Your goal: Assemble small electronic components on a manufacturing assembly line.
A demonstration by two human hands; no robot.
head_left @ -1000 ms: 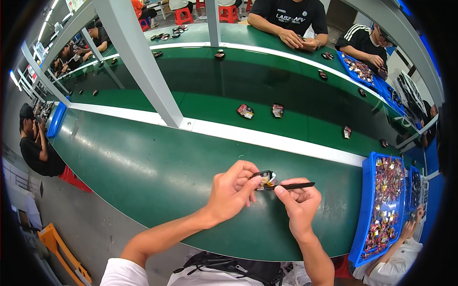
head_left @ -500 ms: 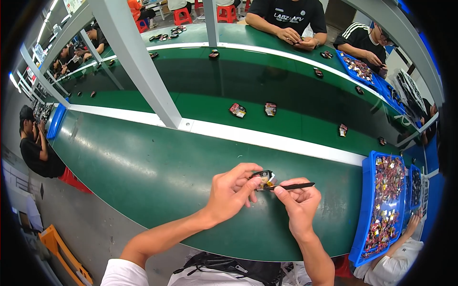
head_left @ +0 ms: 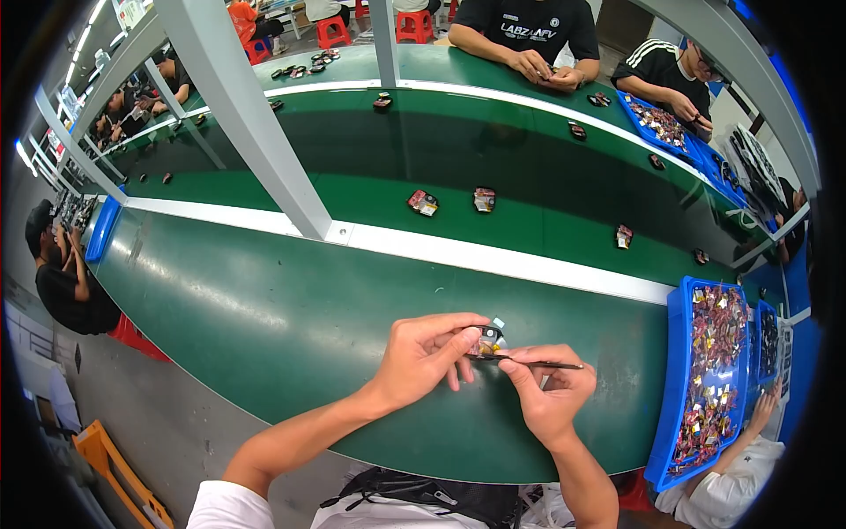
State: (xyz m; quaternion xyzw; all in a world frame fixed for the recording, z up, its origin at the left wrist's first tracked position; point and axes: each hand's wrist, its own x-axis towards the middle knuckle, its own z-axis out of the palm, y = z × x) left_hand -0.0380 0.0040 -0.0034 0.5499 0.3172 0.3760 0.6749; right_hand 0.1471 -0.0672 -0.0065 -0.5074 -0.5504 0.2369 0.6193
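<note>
My left hand (head_left: 419, 361) pinches a small black-cased device (head_left: 486, 340) between thumb and fingers. Its open side shows small electronic parts, with a bit of yellow and a pale tab at its upper edge. My right hand (head_left: 553, 388) grips a slim black tool (head_left: 564, 364) whose tip reaches to the lower edge of the device. Whether the tool is a pair of tweezers or a plain stick cannot be made out. Both hands are over the green table (head_left: 352, 300), apart from its surface.
A blue tray (head_left: 674, 388) piled with small red, white and yellow parts stands at right. Beyond the white rail (head_left: 458, 256), a dark green conveyor belt (head_left: 352, 189) carries several similar devices (head_left: 484, 199). A grey post (head_left: 256, 132) rises at left. Co-workers sit across the belt and at both sides.
The devices on the belt have drifted left. My right hand has dropped slightly, and the tool now slopes down to the right. The device has shifted slightly in my left hand; its pale tab sticks up.
</note>
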